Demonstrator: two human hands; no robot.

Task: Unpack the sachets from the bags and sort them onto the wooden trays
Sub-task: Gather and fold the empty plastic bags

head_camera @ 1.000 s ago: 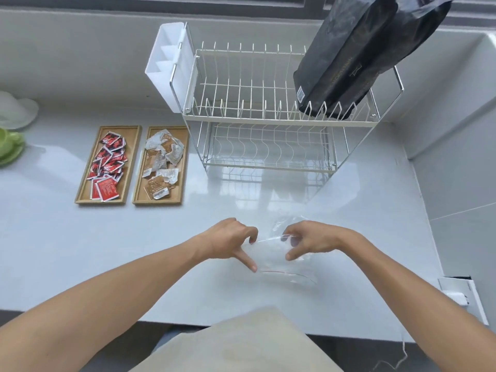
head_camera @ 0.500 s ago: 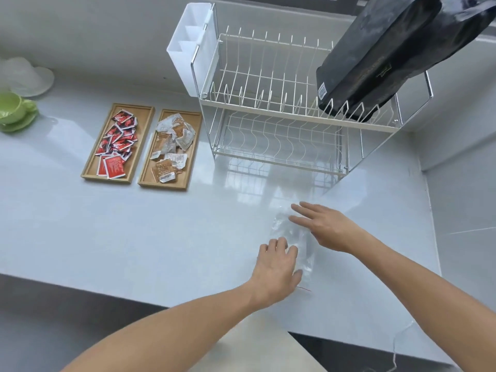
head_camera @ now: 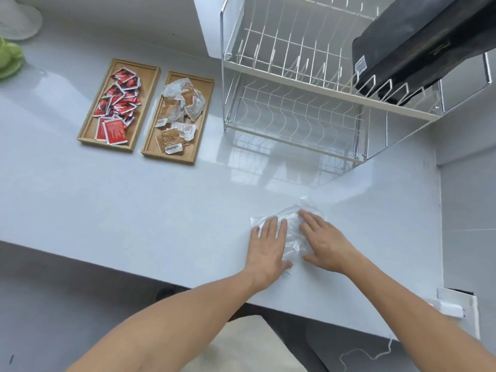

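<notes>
A clear plastic bag [head_camera: 292, 232] lies crumpled flat on the white tabletop [head_camera: 134, 205], near its front edge and in front of the dish rack. The left hand [head_camera: 269, 244] rests palm down on the bag's left part, fingers spread and straight, gripping nothing; the right hand [head_camera: 323, 241] lies flat on its right part in the same way, fingers extended. Well apart, to the far left, two wooden trays sit side by side: the left tray [head_camera: 88, 124] carries red sachets [head_camera: 118, 103], the right tray [head_camera: 200, 140] brown and silver sachets [head_camera: 179, 111]. A white wire dish rack [head_camera: 300, 84] stands behind the bag, with a black bag [head_camera: 418, 47] propped on its upper tier.
</notes>
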